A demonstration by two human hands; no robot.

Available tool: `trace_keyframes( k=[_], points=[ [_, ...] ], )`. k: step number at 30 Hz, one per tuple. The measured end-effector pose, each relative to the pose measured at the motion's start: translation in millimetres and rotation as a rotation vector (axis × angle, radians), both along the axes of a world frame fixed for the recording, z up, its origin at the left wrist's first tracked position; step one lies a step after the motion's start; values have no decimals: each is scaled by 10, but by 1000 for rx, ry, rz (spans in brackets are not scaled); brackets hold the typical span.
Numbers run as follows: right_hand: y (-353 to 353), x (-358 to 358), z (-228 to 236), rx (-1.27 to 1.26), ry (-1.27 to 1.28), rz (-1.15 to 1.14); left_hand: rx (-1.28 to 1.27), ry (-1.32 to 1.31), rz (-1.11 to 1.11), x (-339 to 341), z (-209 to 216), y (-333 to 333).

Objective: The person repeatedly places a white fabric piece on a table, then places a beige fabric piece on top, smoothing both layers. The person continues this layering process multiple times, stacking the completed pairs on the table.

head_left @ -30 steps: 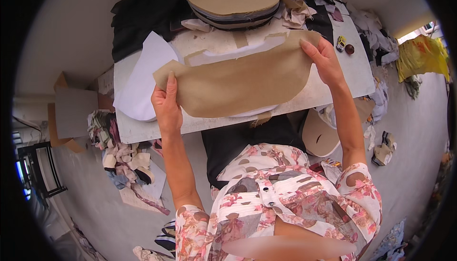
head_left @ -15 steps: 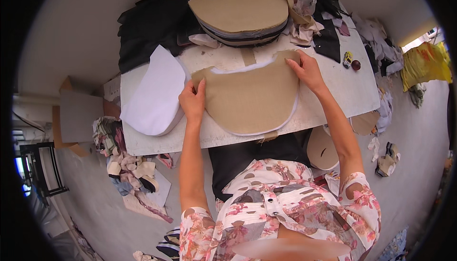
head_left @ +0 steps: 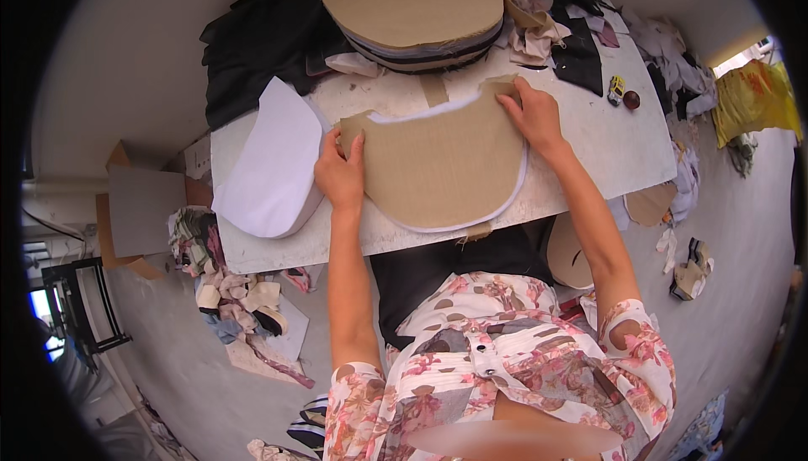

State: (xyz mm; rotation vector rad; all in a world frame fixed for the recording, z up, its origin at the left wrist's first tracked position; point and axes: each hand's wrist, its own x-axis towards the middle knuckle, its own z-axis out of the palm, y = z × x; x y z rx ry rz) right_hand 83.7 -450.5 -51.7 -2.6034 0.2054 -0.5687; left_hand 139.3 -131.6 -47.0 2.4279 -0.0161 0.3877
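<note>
A tan crescent-shaped fabric piece (head_left: 438, 166) lies over a white layer that shows along its lower curve and its inner upper edge. My left hand (head_left: 340, 173) pinches its upper left corner between thumb and fingers. At the upper right corner my right hand (head_left: 534, 116) grips the fabric the same way. Just left of my left hand rests a stack of white curved pieces (head_left: 268, 162). Beyond the fabric stands a pile of cut pieces (head_left: 412, 8) with a tan one on top and dark and grey layers below.
The white table (head_left: 598, 145) carries black cloth (head_left: 261, 57) at the far left, with a toy car (head_left: 616, 91) and a dark red ball (head_left: 631, 100) at the right. Fabric scraps (head_left: 252, 301) lie on the floor at left. A yellow bag (head_left: 756, 106) hangs at right.
Both hands keep their hold on the tan fabric's corners. The view has shifted slightly, and the fabric appears a little higher in it.
</note>
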Motion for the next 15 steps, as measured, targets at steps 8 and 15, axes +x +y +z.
trace_keyframes(
  k=[8, 15],
  points=[
    [-105, 45, 80, 133, 120, 15, -19, 17, -24, 24, -54, 44],
    [-129, 39, 140, 147, 173, 16, -13, 26, -31, 36, -83, 42]
  ],
)
